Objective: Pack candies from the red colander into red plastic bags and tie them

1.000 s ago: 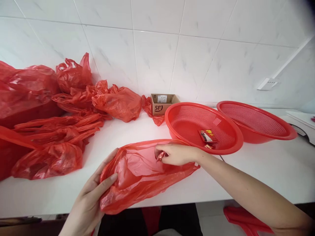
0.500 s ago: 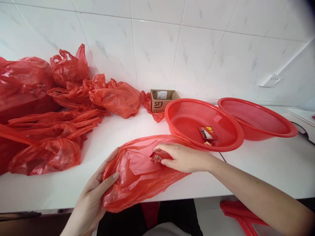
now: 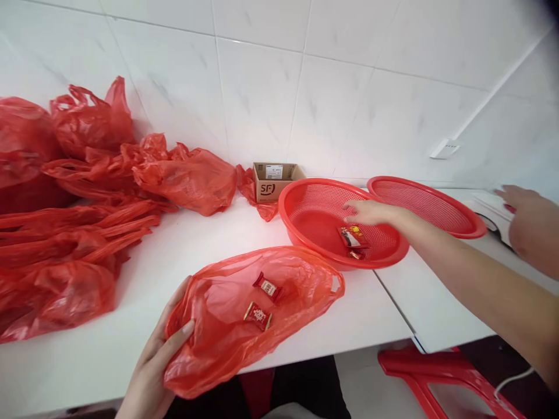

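Observation:
My left hand (image 3: 163,349) grips the near left rim of a red plastic bag (image 3: 218,349), thumb inside and fingers outside. The bag lies on the white table with its mouth spread. Two small wrapped snacks rest in it: a dark red packet (image 3: 267,287) and a red and gold one (image 3: 257,315). My right hand (image 3: 369,212) hovers over the nearer red plastic basket (image 3: 301,224), fingers apart and holding nothing visible. Below that hand, a red packet with a yellow and white print (image 3: 353,237) and a smaller wrapped piece (image 3: 355,254) lie in the basket.
Several red bags (image 3: 187,180) crowd the table's left side. A small cardboard box (image 3: 267,189) stands by the tiled wall. A second red basket (image 3: 425,206) is at the right, near another person's hand (image 3: 530,215). Below the table edge is a red stool (image 3: 419,366).
My right hand has left the bag and moved right, over the nearer basket. Two wrapped snacks now show in the bag. Another person's hand has appeared at the far right.

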A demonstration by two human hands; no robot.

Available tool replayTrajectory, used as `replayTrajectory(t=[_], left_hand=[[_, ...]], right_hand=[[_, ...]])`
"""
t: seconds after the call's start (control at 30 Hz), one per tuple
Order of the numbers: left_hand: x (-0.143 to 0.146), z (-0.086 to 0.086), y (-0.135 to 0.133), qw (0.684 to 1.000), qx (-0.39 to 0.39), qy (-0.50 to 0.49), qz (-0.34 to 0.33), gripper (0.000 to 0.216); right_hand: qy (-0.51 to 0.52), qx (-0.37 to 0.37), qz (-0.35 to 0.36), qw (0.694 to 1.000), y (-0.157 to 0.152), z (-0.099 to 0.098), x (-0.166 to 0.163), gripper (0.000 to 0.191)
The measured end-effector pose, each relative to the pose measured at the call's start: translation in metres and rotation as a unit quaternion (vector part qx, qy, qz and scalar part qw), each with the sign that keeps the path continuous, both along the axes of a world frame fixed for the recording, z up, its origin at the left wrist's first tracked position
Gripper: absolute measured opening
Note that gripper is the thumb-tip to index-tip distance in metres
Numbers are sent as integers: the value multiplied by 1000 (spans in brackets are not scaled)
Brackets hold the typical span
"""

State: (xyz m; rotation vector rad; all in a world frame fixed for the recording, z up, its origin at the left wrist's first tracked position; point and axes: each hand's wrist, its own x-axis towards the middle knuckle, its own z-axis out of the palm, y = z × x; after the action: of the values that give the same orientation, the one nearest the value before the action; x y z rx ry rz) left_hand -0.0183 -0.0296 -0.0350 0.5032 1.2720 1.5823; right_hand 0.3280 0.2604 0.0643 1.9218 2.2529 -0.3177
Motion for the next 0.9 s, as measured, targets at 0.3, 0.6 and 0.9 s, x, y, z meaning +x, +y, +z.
replayTrajectory(t=[0.3, 0.6, 0.9], left_hand=[[-4, -11, 5, 1000, -16, -14, 5, 80], [-5, -9, 2, 1000, -18, -9, -16, 79], [3, -4, 4, 999, 23, 33, 2, 78]], right_hand=[[37, -154, -1, 987, 19, -48, 18, 72], [218, 16, 59, 974, 15, -10, -4, 27], [412, -29, 277, 868, -135, 17, -143, 14]])
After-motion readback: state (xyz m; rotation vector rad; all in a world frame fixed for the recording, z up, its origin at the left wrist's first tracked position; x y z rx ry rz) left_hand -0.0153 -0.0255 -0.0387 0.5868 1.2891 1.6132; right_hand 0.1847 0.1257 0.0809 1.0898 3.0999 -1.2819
